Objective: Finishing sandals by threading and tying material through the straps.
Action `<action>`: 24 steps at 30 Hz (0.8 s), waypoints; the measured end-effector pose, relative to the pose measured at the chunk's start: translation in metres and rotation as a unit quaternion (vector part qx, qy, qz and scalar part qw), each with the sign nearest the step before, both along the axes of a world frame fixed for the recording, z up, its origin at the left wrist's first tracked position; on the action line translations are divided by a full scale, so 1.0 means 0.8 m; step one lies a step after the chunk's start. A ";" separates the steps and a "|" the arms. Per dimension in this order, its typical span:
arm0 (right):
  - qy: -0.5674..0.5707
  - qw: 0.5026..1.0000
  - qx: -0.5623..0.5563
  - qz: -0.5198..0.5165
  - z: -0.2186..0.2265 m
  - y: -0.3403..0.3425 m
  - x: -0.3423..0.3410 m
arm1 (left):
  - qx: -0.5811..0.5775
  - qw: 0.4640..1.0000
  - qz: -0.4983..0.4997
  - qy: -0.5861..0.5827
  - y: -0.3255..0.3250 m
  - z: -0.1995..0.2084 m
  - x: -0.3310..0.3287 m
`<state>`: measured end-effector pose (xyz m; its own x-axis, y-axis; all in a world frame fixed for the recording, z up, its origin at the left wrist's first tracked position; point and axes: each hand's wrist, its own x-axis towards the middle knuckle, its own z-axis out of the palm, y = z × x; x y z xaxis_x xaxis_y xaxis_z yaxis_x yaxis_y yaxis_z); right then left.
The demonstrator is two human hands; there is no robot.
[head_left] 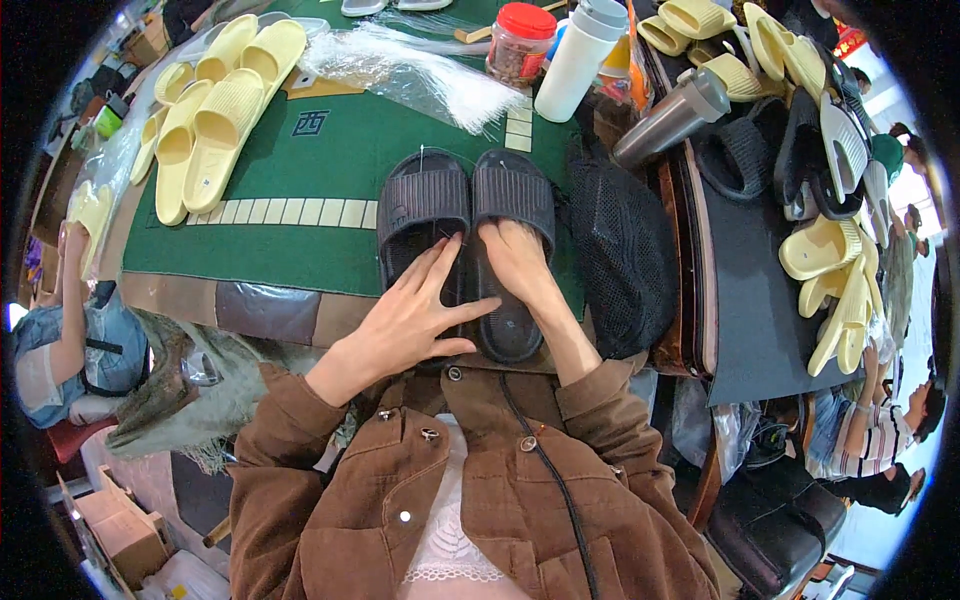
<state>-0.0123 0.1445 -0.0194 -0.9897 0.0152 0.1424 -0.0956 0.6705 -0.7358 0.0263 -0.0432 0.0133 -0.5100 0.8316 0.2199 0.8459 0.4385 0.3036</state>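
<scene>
Two black slide sandals [425,195] are lying side by side on the green cloth [290,252]. The left hand [403,312] is spreading its fingers over them, gripping nothing. The right hand [517,262] is reaching under the right strap [512,193], so I cannot tell its grip.

Black slippers [428,198]: ribbed, matt plastic. Tumbler [672,120]: smooth metal. Green mat [290,255]: cloth.

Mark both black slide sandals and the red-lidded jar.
Left black slide sandal [427,197]: head view, on its ribbed strap.
Right black slide sandal [512,192]: head view, on its strap.
Red-lidded jar [516,62]: head view, on its side.
</scene>
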 end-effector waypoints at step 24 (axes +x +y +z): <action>0.182 0.968 0.109 0.132 0.059 0.045 0.078 | 0.033 0.993 0.110 0.026 0.027 -0.031 -0.035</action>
<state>0.0499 0.1803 0.0274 -0.8392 -0.3005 0.4533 -0.5103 0.7235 -0.4650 -0.0014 -0.0217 -0.0112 -0.6651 0.6836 0.3006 0.7464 0.5956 0.2970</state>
